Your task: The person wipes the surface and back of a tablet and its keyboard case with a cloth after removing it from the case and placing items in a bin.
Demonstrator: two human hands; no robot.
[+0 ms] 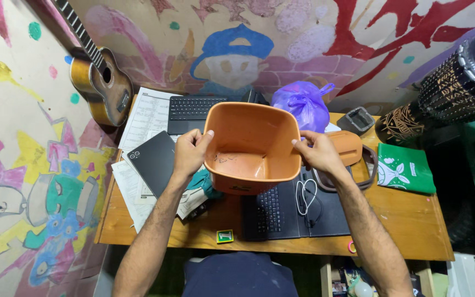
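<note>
An empty orange plastic tub is held up above a wooden desk, its open side tilted toward me. My left hand grips its left rim with the thumb over the edge. My right hand grips the right rim the same way. The inside of the tub shows a few dark scuff marks on its bottom. Behind my right hand lies an orange lid with a dark ring beside it.
On the desk lie a black keyboard, a second keyboard, a dark tablet, papers, a purple bag, a green cloth pouch and white earphones. A small guitar leans at left; a drum stands at right.
</note>
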